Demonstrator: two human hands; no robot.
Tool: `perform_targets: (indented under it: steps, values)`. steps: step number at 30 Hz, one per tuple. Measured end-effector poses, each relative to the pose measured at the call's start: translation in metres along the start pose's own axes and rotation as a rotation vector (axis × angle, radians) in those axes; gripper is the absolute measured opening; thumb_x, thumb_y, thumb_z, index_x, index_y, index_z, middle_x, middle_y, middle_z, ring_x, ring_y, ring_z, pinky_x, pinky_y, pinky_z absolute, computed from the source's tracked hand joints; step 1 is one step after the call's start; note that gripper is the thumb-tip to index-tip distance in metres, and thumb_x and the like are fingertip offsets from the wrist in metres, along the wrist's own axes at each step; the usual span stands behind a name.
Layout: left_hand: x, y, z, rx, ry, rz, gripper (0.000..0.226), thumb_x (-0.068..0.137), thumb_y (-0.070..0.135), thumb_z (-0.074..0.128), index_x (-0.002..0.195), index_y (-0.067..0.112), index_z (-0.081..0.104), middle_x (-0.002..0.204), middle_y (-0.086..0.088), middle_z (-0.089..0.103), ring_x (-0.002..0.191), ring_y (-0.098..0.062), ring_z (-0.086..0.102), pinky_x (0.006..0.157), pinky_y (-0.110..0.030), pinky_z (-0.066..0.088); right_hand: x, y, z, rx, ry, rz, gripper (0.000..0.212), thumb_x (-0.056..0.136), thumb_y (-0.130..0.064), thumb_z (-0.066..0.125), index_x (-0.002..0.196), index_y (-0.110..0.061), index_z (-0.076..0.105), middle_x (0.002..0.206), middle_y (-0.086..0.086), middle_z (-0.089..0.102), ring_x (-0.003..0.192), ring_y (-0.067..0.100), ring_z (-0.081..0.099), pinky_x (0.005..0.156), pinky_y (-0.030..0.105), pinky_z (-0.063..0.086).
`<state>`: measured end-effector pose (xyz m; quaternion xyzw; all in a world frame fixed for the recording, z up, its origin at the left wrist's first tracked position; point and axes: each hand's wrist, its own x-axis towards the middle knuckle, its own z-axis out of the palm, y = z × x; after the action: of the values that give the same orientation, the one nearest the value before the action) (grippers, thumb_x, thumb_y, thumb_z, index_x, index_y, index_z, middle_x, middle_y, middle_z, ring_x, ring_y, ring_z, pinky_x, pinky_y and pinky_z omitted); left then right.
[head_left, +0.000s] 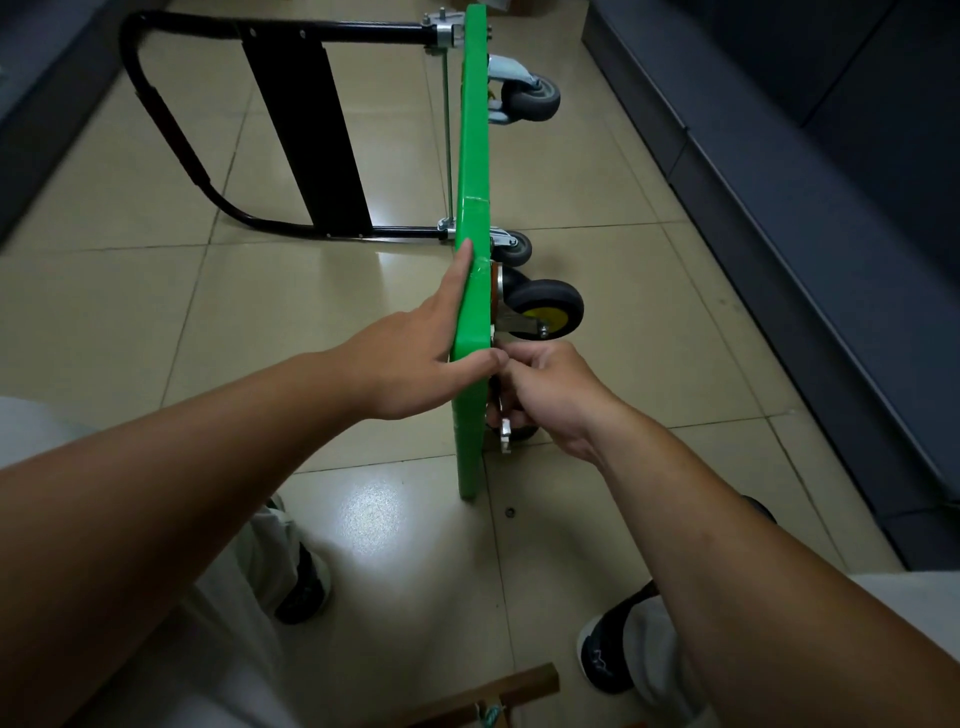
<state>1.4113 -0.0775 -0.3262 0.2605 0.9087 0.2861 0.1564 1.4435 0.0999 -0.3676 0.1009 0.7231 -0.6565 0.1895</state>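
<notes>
A green platform cart (471, 156) stands on its side edge on the tiled floor, deck facing left, wheels facing right. Its black folding handle (171, 140) lies out to the left. My left hand (431, 353) holds the deck's upper edge, fingers flat along the left face and thumb across the edge. My right hand (545, 395) is curled round a metal tool (505, 434) at the caster mount on the underside. Just above it is a caster with a yellow hub (545, 312). Two grey casters (530, 96) (514, 248) sit further along.
Dark cabinets or sofa sides (779, 208) line the right, another dark edge (31, 104) the left, leaving a narrow tiled aisle. My shoes (306, 587) (608, 654) are on the floor below. A small screw-like dot (510, 512) lies near the cart's corner. A wooden piece (498, 696) shows at the bottom.
</notes>
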Motion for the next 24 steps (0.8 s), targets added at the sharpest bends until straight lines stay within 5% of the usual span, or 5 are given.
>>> perform_targets:
  steps: [4, 13, 18, 24]
  values:
    - [-0.001, 0.000, 0.001, 0.012, 0.007, -0.006, 0.103, 0.097, 0.058, 0.052, 0.150, 0.040, -0.034, 0.157, -0.008, 0.040, 0.099, -0.023, 0.065, 0.089, -0.040, 0.055, -0.002, 0.014, -0.002, -0.025, 0.007, -0.016, 0.027, 0.106, -0.013, 0.050, 0.126, -0.019, 0.067, 0.079, -0.002, 0.071, 0.055, 0.011, 0.067, 0.051, 0.023, 0.052]
    - [-0.001, 0.002, -0.001, 0.028, -0.001, -0.023, 0.104, 0.095, 0.060, 0.052, 0.152, 0.037, -0.032, 0.150, -0.004, 0.048, 0.094, -0.022, 0.066, 0.087, -0.040, 0.054, 0.027, 0.078, 0.003, -0.176, 0.144, -0.234, 0.039, 0.103, -0.016, 0.056, 0.140, -0.030, 0.059, 0.107, -0.011, 0.072, 0.099, 0.010, 0.070, 0.084, 0.029, 0.060]
    - [0.000, 0.001, -0.001, 0.024, -0.021, -0.015, 0.107, 0.093, 0.061, 0.054, 0.152, 0.037, -0.032, 0.151, -0.005, 0.047, 0.088, -0.019, 0.065, 0.085, -0.038, 0.054, 0.047, 0.089, 0.000, -0.227, 0.201, -0.323, 0.034, 0.100, -0.016, 0.060, 0.134, -0.018, 0.064, 0.108, -0.016, 0.070, 0.098, -0.005, 0.065, 0.079, 0.010, 0.050]
    - [0.000, -0.001, -0.001, 0.015, -0.017, -0.001, 0.109, 0.093, 0.061, 0.056, 0.153, 0.036, -0.032, 0.155, -0.004, 0.043, 0.086, -0.012, 0.065, 0.082, -0.036, 0.055, 0.065, 0.096, -0.005, -0.375, 0.240, -0.411, 0.033, 0.097, -0.013, 0.054, 0.127, -0.020, 0.066, 0.112, -0.009, 0.069, 0.099, 0.005, 0.064, 0.081, 0.014, 0.049]
